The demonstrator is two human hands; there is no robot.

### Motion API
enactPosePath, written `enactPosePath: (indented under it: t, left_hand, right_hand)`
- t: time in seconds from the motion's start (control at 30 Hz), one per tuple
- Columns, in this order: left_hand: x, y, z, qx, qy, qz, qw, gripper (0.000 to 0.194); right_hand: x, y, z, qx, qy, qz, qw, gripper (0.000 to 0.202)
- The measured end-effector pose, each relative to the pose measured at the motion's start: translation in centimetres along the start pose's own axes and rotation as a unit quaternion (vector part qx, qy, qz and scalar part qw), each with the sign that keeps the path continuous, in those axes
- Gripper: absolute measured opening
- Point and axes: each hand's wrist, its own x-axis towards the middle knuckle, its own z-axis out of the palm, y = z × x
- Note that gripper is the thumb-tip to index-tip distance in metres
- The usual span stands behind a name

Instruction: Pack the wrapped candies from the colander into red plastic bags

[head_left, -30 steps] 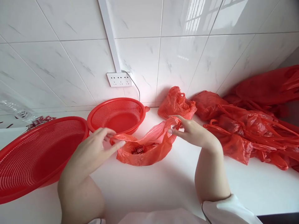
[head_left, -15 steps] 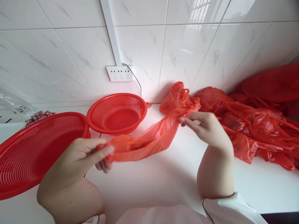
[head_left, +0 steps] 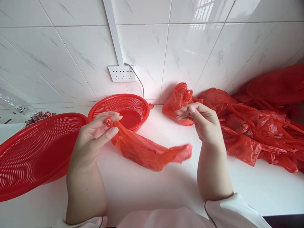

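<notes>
My left hand (head_left: 95, 133) pinches one bunched end of a thin red plastic bag (head_left: 147, 150) between thumb and fingers. From there the bag droops to the right over the white counter, its loose end at a distance from my other hand. My right hand (head_left: 201, 118) is raised and holds nothing, its fingers loosely extended with the thumb close to them. Behind its fingertips stands a filled, gathered red plastic bag (head_left: 174, 103) against the wall. A round red plastic basket (head_left: 140, 122) sits behind my left hand.
A larger red perforated basket (head_left: 59, 122) stands at the left. Many crumpled red plastic bags (head_left: 266, 126) are heaped along the right side. A power socket strip (head_left: 122, 73) with a cable is on the tiled wall. A clear plastic bottle (head_left: 14, 103) lies at far left.
My right hand has let go of the red plastic bag, whose right end has dropped. My left hand has lifted with the other end and turned upward.
</notes>
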Motion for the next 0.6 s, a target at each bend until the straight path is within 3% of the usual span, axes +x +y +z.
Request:
enactPosePath:
  t: [0.07, 0.13, 0.23, 0.33, 0.43, 0.5, 0.57, 0.6]
  left_hand:
    - [-0.1, 0.2, 0.4, -0.003, -0.045, -0.008, 0.999, 0.034]
    - [-0.2, 0.5, 0.7, -0.019, -0.070, -0.017, 0.997, 0.041]
    - [-0.3, 0.9, 0.9, -0.034, -0.067, -0.024, 0.997, 0.049]
    - [-0.3, 1.0, 1.1, -0.033, -0.043, -0.032, 0.998, 0.050]
    - [-0.2, 0.8, 1.1, -0.028, -0.018, -0.040, 0.999, 0.050]
    - [-0.1, 0.7, 1.2, -0.030, -0.013, -0.042, 0.999, 0.050]
    - [0.1, 0.6, 1.2, -0.030, -0.009, -0.035, 0.999, 0.048]
    - [0.2, 0.5, 1.2, -0.031, -0.004, -0.027, 0.999, 0.048]
  right_hand:
    - [-0.3, -0.4, -0.3, -0.023, -0.091, 0.000, 0.996, 0.034]
    - [-0.4, -0.7, -0.4, -0.053, -0.226, -0.004, 0.973, 0.059]
    - [-0.4, -0.9, -0.2, -0.109, -0.414, -0.043, 0.903, 0.093]
    - [-0.3, -1.1, 1.1, -0.122, -0.528, -0.092, 0.835, 0.097]
    - [-0.6, -1.9, 3.0, -0.124, -0.564, -0.141, 0.804, 0.078]
    - [-1.1, -2.5, 4.0, -0.108, -0.563, -0.176, 0.800, 0.047]
    - [-1.6, -2.7, 4.6, -0.065, -0.529, -0.183, 0.826, 0.018]
    - [-1.8, -2.7, 4.6, -0.048, -0.485, -0.168, 0.857, 0.011]
